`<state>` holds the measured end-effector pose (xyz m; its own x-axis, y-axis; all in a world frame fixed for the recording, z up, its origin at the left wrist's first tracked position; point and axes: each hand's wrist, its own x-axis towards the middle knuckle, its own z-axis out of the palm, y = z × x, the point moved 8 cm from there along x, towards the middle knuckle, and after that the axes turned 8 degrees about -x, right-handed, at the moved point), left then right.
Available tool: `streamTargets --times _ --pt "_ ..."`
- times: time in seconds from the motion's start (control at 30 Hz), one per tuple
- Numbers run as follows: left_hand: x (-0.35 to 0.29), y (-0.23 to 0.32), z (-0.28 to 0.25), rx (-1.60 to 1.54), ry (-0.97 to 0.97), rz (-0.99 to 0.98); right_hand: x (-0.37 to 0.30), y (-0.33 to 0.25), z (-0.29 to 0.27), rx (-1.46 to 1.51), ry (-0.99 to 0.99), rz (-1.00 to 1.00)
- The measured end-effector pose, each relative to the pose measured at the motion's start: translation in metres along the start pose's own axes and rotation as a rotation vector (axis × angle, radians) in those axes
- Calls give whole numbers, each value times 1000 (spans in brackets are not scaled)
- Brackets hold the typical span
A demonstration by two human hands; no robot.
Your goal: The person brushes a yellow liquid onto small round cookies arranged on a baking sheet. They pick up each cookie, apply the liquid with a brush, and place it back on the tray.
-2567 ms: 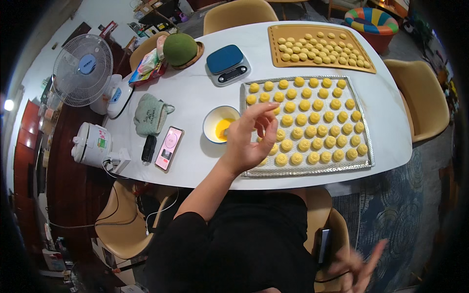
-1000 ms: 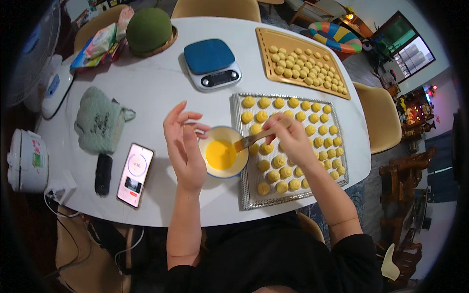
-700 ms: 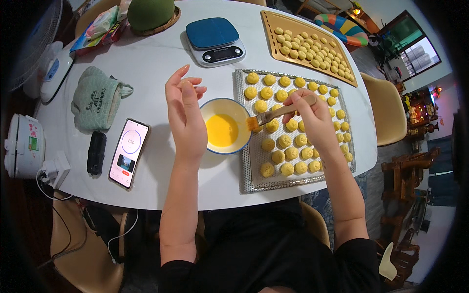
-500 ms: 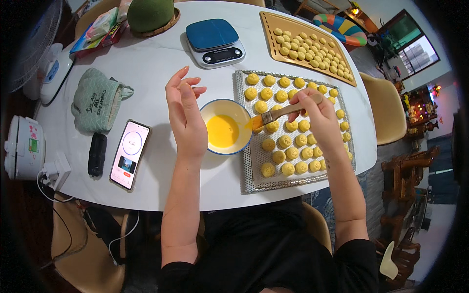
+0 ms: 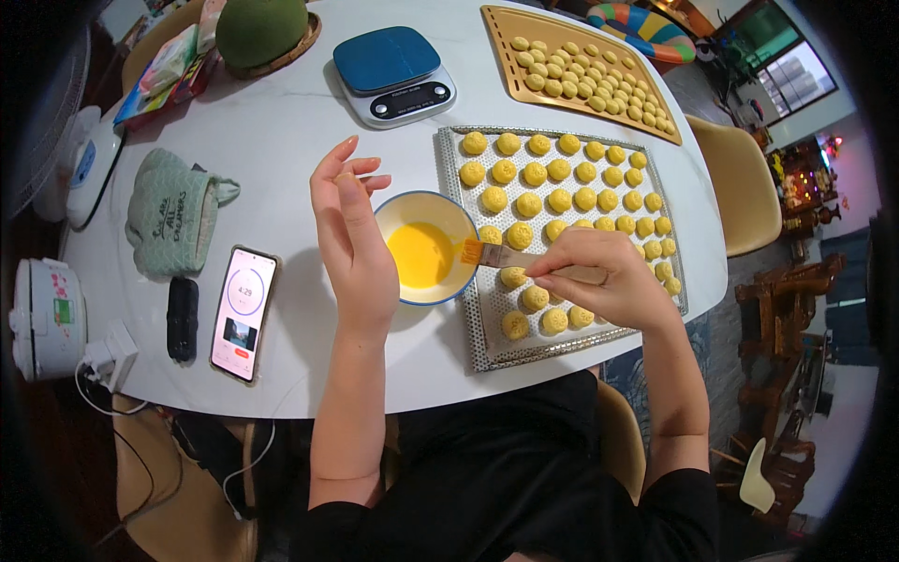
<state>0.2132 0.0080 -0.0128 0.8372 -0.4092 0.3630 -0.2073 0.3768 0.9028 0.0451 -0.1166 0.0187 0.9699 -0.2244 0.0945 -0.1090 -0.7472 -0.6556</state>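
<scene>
A cream bowl with a blue rim [image 5: 391, 212] holds yellow liquid [image 5: 421, 255], which looks like beaten egg. My right hand [image 5: 604, 272] grips a pastry brush [image 5: 503, 256] by its wooden handle. The brush lies almost level, its yellow-wet bristles at the bowl's right inner rim. Close against the bowl's left side, my left hand [image 5: 354, 234] is raised with its fingers loosely bent and apart, nothing in them. Under the brush and right hand is a perforated metal tray [image 5: 479, 339] with rows of round yellow dough pieces [image 5: 493, 199]. My right hand hides some of them.
A gold tray [image 5: 513, 82] of smaller dough balls stands at the far right. Behind the bowl is a kitchen scale [image 5: 393, 75]. To the left lie a phone [image 5: 245, 314] with a timer, a black case [image 5: 184, 318] and a green cloth pouch [image 5: 178, 215]. A white appliance [image 5: 51, 318] stands farther left.
My right hand has come down toward me and the brush has levelled out, its bristles now lower at the bowl's right rim. My left hand keeps its pose. The whole view has shifted slightly.
</scene>
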Motion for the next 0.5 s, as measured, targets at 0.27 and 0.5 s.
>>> streamTargets --times 0.27,0.5 --pt "2 -2 -4 119 17 50 -6 8 -22 -11 -3 -54" --pt "2 -3 0 81 7 42 6 33 -11 521 247 298"
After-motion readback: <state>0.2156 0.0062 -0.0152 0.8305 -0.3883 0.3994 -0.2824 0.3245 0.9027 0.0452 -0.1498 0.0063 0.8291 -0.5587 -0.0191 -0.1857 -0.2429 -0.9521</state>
